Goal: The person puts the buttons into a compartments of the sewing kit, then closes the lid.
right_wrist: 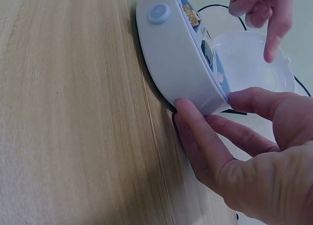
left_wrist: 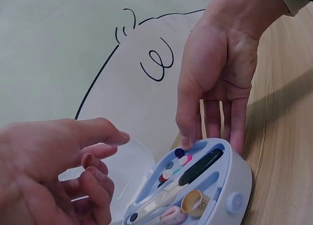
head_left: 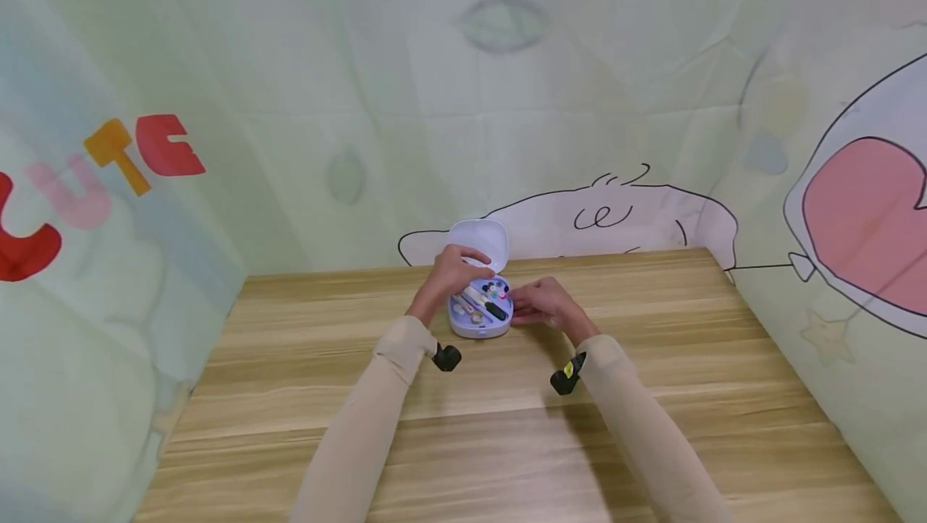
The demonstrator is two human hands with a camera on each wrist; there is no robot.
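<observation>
A pale blue sewing box (head_left: 481,330) lies on the table with its lid (head_left: 481,237) raised at the back. Inside, small coloured buttons (left_wrist: 183,160), a tool with a dark handle (left_wrist: 201,166) and clear cover, and a gold thimble (left_wrist: 195,203) sit in compartments. My right hand (right_wrist: 244,142) grips the box's right side, thumb at the rim and fingers against the outer wall. Over the box's left part, in front of the lid, hovers my left hand (left_wrist: 68,171), index finger extended, other fingers loosely bent, nothing held.
The wooden table (head_left: 348,426) meets a printed cloth backdrop (head_left: 405,105) just behind the lid. More cloth rises along the left and right sides. A black wrist camera (head_left: 447,358) hangs below the left wrist, another camera (head_left: 566,376) below the right.
</observation>
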